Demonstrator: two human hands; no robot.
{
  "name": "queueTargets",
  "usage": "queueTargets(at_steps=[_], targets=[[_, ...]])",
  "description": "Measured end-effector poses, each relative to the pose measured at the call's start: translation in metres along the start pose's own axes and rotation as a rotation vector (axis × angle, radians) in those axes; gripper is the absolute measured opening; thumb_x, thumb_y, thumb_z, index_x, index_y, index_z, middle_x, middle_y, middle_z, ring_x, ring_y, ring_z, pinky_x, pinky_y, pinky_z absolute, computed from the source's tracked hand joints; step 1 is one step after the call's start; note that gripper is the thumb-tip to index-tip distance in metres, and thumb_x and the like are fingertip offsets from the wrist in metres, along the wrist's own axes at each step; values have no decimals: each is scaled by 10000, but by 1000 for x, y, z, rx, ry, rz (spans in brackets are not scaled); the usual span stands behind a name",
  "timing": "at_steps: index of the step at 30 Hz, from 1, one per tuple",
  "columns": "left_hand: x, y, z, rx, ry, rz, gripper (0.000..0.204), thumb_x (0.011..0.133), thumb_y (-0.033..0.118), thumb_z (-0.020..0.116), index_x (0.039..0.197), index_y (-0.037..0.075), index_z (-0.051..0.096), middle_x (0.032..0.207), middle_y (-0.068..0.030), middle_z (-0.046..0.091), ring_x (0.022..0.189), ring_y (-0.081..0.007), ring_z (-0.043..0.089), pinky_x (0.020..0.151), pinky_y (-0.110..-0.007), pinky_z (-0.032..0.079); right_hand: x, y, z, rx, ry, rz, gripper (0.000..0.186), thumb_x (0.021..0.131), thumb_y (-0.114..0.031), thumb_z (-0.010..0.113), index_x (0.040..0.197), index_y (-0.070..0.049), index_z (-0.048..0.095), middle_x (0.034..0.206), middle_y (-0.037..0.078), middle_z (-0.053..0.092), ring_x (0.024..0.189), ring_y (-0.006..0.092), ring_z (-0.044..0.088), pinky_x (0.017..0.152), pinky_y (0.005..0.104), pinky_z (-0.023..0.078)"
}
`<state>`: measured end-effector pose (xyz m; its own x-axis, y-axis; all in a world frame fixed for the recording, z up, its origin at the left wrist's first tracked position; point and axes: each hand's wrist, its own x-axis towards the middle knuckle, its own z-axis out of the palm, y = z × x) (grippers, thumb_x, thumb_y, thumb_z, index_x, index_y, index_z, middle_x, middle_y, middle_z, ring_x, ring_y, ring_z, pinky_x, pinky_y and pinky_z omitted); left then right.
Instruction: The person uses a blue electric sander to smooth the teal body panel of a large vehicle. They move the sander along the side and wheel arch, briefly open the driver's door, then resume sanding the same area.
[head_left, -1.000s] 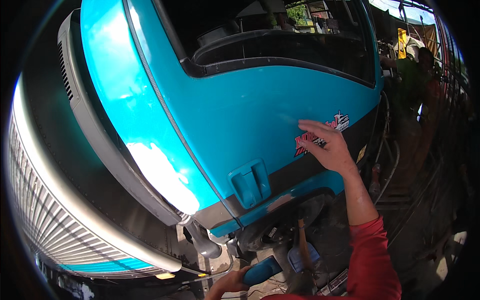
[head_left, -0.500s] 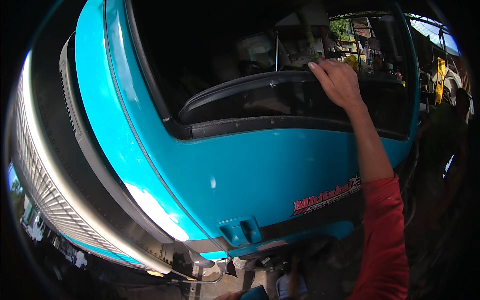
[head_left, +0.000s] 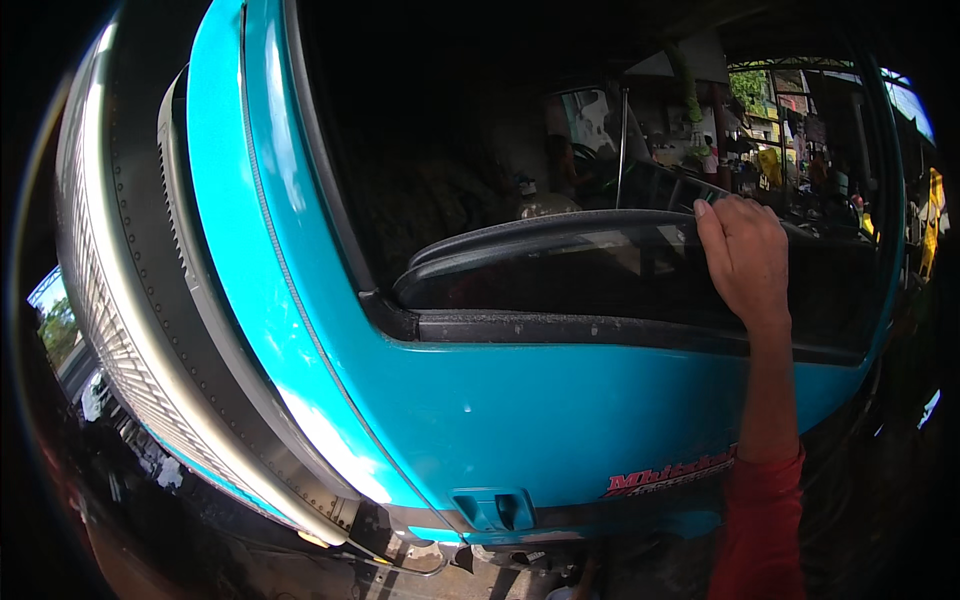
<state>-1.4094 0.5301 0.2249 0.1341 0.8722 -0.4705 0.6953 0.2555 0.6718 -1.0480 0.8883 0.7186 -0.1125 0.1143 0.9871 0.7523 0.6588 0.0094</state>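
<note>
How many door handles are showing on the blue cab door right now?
1: the recessed blue door handle, low on the cab door, below and left of the right hand. The right forearm covers part of the door.

Ribbed cargo box (head_left: 125,325) (blue-striped) at left, yellow strip (head_left: 932,225) far right.

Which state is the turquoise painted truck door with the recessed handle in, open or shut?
Shut, it appears: the door meets the curved turquoise panel beside it along a narrow seam.

1 red sleeve (head_left: 758,525), bare forearm (head_left: 768,400)
</note>
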Motion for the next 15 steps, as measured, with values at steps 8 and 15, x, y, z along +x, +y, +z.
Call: queueTargets(at_steps=[8, 15], targets=[[9, -2, 3, -8, -10, 21, 939, 783, 239, 833, 1623, 196, 414, 1083, -292, 765, 991, -487, 746, 874, -556, 585, 0, -2, 6, -41, 8, -15, 364, 1054, -223, 615, 772, 8, 612, 769, 179, 621, 767, 393, 613, 793, 491, 475], [-4, -40, 45, 73, -90, 91, 939, 782, 237, 833, 1621, 203, 413, 1084, -290, 765, 990, -488, 745, 871, -560, 585, -2, 4, 8, -51, -17, 69, 459, 1071, -335, 576, 822, 24, 719, 819, 218, 706, 803, 427, 686, 785, 526, 524]])
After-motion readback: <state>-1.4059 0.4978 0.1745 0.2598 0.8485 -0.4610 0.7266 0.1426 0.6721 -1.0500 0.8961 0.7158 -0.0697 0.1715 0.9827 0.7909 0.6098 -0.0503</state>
